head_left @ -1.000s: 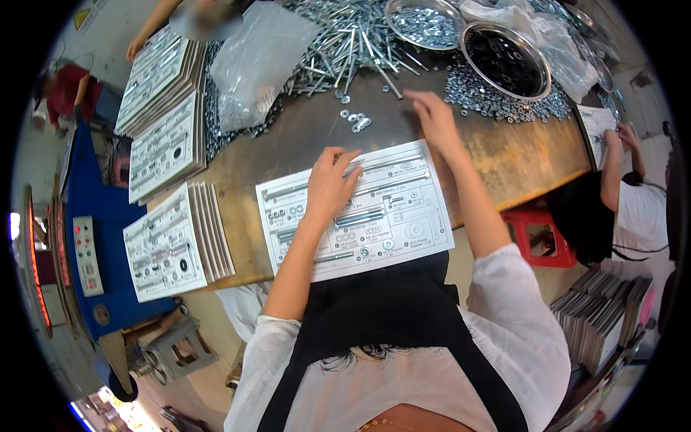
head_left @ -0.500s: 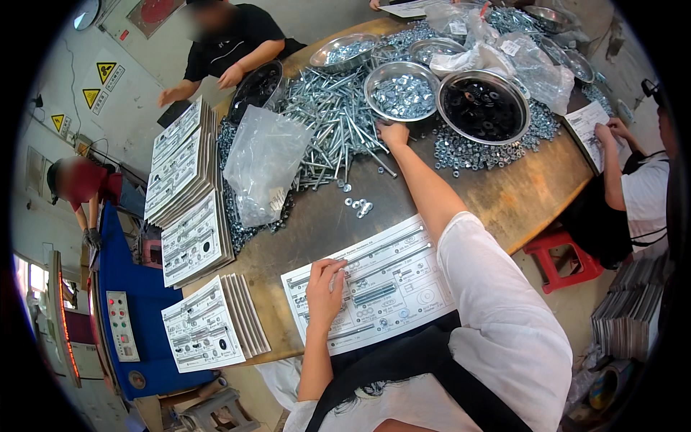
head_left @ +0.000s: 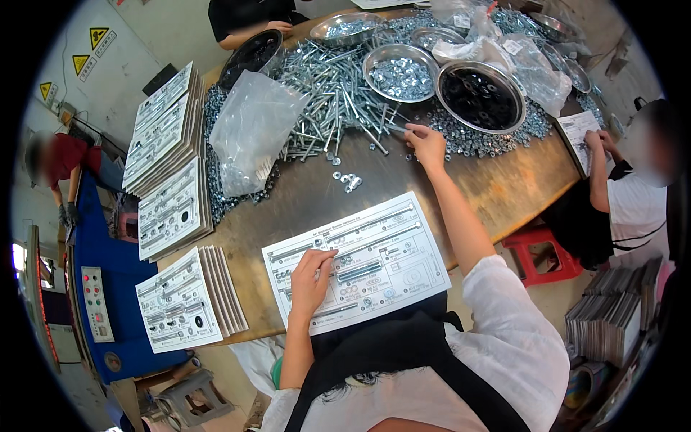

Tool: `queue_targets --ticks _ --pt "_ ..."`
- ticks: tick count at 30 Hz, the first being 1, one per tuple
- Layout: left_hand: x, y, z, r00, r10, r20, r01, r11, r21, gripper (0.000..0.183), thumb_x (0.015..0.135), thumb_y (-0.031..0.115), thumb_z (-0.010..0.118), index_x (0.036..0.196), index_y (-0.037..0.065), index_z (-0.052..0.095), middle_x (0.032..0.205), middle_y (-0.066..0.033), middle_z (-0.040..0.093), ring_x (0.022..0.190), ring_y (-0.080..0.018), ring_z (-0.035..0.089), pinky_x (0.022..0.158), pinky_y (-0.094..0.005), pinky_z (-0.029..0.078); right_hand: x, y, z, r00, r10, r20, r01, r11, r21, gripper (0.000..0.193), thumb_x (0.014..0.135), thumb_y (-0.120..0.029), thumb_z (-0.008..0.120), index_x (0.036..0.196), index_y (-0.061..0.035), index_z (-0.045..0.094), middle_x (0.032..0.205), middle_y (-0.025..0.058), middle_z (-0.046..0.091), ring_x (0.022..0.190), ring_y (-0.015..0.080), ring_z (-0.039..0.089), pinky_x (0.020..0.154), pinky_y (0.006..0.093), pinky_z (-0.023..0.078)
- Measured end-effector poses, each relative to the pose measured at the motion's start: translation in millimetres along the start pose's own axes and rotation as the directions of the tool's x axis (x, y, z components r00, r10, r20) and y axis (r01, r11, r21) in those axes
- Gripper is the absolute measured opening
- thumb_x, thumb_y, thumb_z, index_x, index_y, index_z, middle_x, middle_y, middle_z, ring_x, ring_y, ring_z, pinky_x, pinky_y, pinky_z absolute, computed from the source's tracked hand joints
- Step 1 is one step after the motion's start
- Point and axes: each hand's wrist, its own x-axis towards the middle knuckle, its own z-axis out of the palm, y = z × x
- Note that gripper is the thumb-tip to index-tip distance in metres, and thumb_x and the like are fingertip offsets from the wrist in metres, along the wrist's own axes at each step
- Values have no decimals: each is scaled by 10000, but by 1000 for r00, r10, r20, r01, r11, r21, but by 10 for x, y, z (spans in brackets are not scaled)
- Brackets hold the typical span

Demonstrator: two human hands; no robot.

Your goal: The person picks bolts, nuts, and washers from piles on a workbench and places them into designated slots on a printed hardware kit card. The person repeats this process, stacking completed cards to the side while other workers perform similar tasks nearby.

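Because the left hand [head_left: 308,281] rests palm down on the left half of the white rectangular card printed with black hardware drawings [head_left: 403,284], it probably keeps that card from sliding on the dark, worn tabletop [head_left: 288,198]. The card lies at the near edge, squarely before the person, which seems to leave both arms an easy reach. Beyond it sit the loose heap of long silver metal bolts [head_left: 338,97], the round steel bowl of silver washers [head_left: 397,99] and the round steel bowl of black washers [head_left: 481,130], with small silver nuts [head_left: 471,144] spread below the latter; grouping by kind likely makes each sort quick to find. A few loose silver washers [head_left: 350,181] lie apart between card and heap, perhaps to be within closer reach. At the left, stacks of similar printed cards [head_left: 176,299] stand clear of the working spot, next to a crumpled clear plastic bag [head_left: 259,129]. The left hand is loosely open, fingers slightly bent; anything small beneath them is hidden. The right hand [head_left: 427,147] is half curled at the heap's right edge, thumb near the fingertips; whether it grips the silvery piece there I cannot tell.
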Motion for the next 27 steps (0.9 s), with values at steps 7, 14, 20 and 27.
queue_targets --ticks 7,14,20,27 --pt "75 150 162 987 -8 161 24 995 -97 166 960 86 608 1068 39 725 899 -87 670 799 -211 652 704 -291 496 -530 -32 -281 974 228 -3 -184 793 580 248 945 -74 678 1143 76 679 998 129 720 852 176 720 732 256 611" --pt "466 126 480 970 -236 55 229 818 -527 334 1059 244 488 1225 -4 638 958 -68 660 864 -149 624 764 -294 493 -2175 -544 65 958 11 286 -128 910 396 216 920 -46 690 1127 5 659 998 67 705 855 92 661 737 247 550" --pt "424 410 208 881 -319 350 441 821 -362 271 1004 256 553 1065 13 656 723 -15 584 691 -104 547 636 -270 432 -2500 -834 -442 804 -553 220 576 816 -54 524 740 -170 826 1230 -90 658 1213 126 646 1125 346 605 968 402 489" --pt "102 711 740 890 -75 449 99 995 -30 204 969 233 623 1048 46 637 820 -97 655 701 -252 622 618 -357 469 -2514 -273 -1142 818 204 538 -136 977 -164 290 820 -129 792 1075 -22 702 990 118 703 837 240 690 723 333 533"
